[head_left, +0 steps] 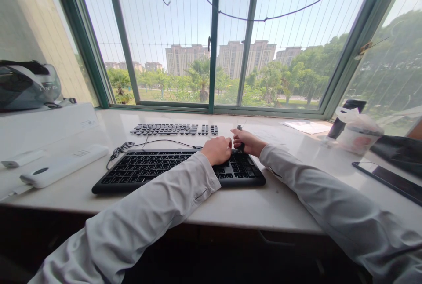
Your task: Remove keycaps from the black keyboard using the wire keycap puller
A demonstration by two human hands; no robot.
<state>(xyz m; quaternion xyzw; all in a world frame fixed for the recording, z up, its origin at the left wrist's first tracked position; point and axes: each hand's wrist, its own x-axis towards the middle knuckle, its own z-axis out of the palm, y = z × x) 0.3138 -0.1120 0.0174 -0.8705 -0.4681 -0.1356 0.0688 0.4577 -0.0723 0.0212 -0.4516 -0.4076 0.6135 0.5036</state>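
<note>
A black keyboard [148, 165] lies on the white sill, its key sockets mostly bare of caps. Over its right part, my left hand [216, 150] is closed with curled fingers; whatever they may hold is hidden. Close beside it, my right hand [247, 142] grips a small black-handled tool [241, 147] upright above the keyboard's upper right area. Thin wire-like strands stick up from the tool's top, and its lower end is partly hidden. Behind the keyboard, loose black keycaps [165, 129] are set out in rows.
A coiled cable [120, 148] runs behind the keyboard. White devices [66, 165] lie at left, below a dark helmet-like object [29, 84]. At right are a phone [391, 180], a bagged cup [359, 132], a black bottle [339, 121] and papers [308, 126]. A window [212, 55] stands behind.
</note>
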